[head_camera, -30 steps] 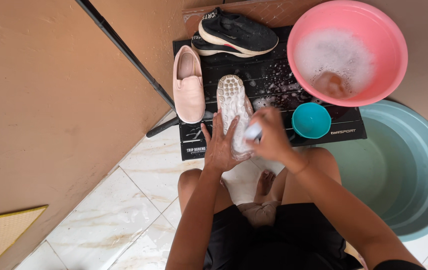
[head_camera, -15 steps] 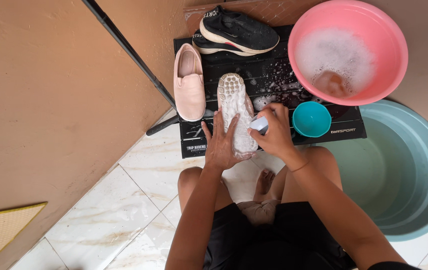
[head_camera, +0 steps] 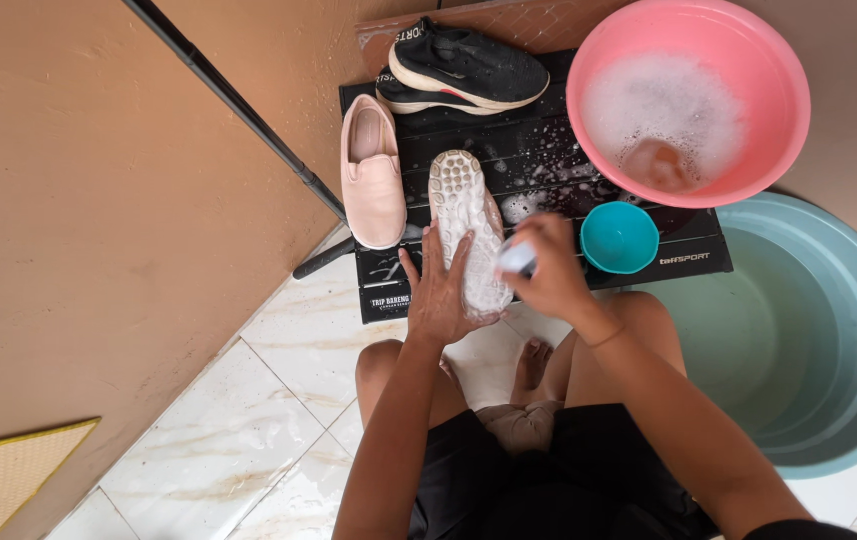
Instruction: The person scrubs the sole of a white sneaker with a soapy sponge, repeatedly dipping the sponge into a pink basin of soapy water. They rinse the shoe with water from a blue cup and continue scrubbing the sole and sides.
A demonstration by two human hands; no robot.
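Observation:
A pale shoe [head_camera: 465,215] lies sole-up and soapy on a black slatted table [head_camera: 549,160]. My left hand [head_camera: 439,295] presses flat on its heel end, fingers spread. My right hand [head_camera: 546,275] grips a small white brush [head_camera: 517,258] against the shoe's right side. Only a bit of the brush shows past my fingers.
A pink slip-on shoe [head_camera: 375,172] lies left of the soapy shoe. A pair of black sneakers [head_camera: 464,68] sits at the table's back. A pink basin [head_camera: 689,95] holds foamy water; a small teal bowl [head_camera: 620,237] stands below it. A large grey-green tub [head_camera: 819,340] is at right.
My right hand with the brush has shifted a little along the shoe's side, back and forth. My left hand stays pressed on the shoe.

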